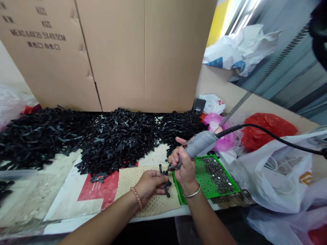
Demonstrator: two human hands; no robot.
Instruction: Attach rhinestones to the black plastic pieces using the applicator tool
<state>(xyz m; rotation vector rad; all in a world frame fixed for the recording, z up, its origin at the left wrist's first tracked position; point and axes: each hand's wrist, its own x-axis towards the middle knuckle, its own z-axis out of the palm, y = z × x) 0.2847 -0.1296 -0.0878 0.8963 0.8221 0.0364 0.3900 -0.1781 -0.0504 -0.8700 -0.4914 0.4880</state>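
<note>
My left hand (150,185) is closed on a small black jointed part (166,183), gripping it above a tan textured mat (133,185). Wrapped in my right hand (184,165) is a grey electric screwdriver (201,144), tilted with its tip down and to the left. The tip is close to the black part; whether they touch I cannot tell. Beside the mat, partly behind my right wrist, a green tray (201,173) holds many small metal screws (219,175).
Heaps of black parts (122,136) stretch across the table before a large cardboard box (143,54). A black cable (268,134) and a coiled spring (265,76) run from the screwdriver rightward. Plastic bags (278,170) crowd the right side.
</note>
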